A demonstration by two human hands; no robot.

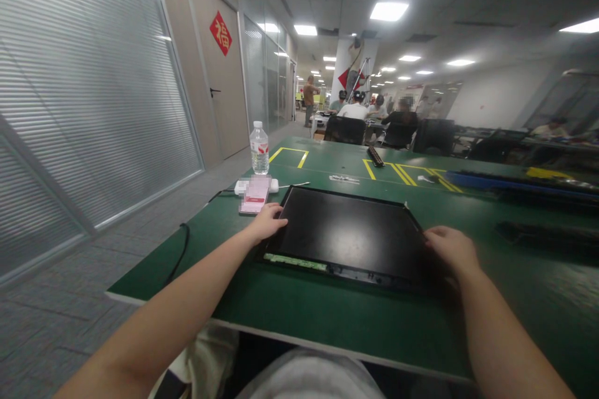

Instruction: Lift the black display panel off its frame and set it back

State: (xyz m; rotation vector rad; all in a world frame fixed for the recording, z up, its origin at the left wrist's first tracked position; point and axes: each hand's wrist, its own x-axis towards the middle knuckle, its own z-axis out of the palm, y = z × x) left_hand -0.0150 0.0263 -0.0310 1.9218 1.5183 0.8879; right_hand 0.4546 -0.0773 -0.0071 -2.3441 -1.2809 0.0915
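A black display panel (349, 224) lies face up on the green table (299, 302) before me. Along its near edge runs a green circuit board strip (294, 261) beside a dark strip. My left hand (269, 223) grips the panel's left edge, thumb on top, with the other fingers partly hidden behind the side. At the right edge, my right hand (453, 250) is closed with thumb and fingertips pinching the rim. Just beyond my left hand lies a phone (254, 196), its screen lit pink.
A water bottle (260, 149) stands beyond the phone, near a white power strip (274, 186). A dark slotted bar (375, 156) lies by yellow tape markings (405, 174). Blue and black parts (496, 182) are at the right. Several people sit in the background.
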